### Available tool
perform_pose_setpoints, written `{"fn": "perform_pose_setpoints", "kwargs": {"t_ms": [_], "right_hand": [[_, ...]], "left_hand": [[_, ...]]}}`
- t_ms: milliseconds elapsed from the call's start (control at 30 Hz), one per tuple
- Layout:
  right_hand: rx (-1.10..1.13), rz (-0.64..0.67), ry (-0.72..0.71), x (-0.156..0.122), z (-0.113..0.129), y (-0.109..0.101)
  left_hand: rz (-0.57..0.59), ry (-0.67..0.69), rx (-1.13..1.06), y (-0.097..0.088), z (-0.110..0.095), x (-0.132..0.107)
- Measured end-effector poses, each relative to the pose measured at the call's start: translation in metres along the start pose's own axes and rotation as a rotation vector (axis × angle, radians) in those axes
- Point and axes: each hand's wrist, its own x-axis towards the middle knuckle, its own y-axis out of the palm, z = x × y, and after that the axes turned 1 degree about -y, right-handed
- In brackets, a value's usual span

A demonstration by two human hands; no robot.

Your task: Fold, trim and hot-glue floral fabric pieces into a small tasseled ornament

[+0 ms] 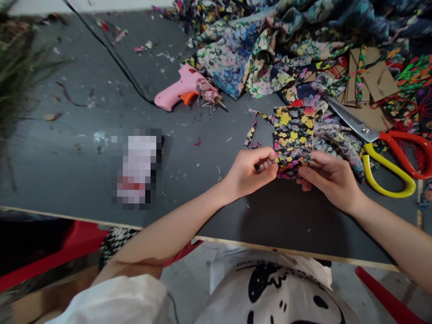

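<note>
A rectangular piece of floral fabric, black with yellow and pink flowers, is held up between my two hands over the table's front part. My left hand pinches its lower left edge, the fingers curled in. On the other side, my right hand grips the lower right edge, thumb in front. Whether anything stiff lies behind the fabric cannot be seen. Just right of my right hand lie large scissors with one red and one yellow handle. Thin fabric scraps lie beyond my left hand.
A pink glue gun with a black cord lies at mid-table. A blurred-out phone-like object rests at the left. Heaped floral cloth and cardboard pieces fill the back right. Dry grass-like strands spread at far left.
</note>
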Motion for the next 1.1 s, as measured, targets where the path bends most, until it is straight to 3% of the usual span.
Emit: {"fn": "perform_pose_setpoints", "kwargs": {"t_ms": [233, 400, 767, 867, 1100], "right_hand": [[0.018, -0.013, -0.004, -0.0003, 0.0004, -0.0021], [0.017, -0.002, -0.014, -0.0001, 0.001, -0.0019], [-0.027, 0.045, 0.033, -0.0008, 0.0024, -0.0022], [-0.009, 0.023, 0.025, -0.0006, 0.0019, -0.0026], [-0.003, -0.07, -0.036, 0.0, 0.002, 0.0003]], "left_hand": [[0.056, 0.035, -0.198, -0.0033, 0.0072, -0.0019], [0.017, 0.02, -0.009, -0.0013, 0.0042, -0.0017], [0.009, 0.007, -0.055, -0.0029, 0.0052, -0.0031], [0.039, 0.04, -0.131, -0.0034, 0.0046, -0.0028], [0.027, 0.094, 0.029, -0.0013, 0.0018, -0.0017]]}}
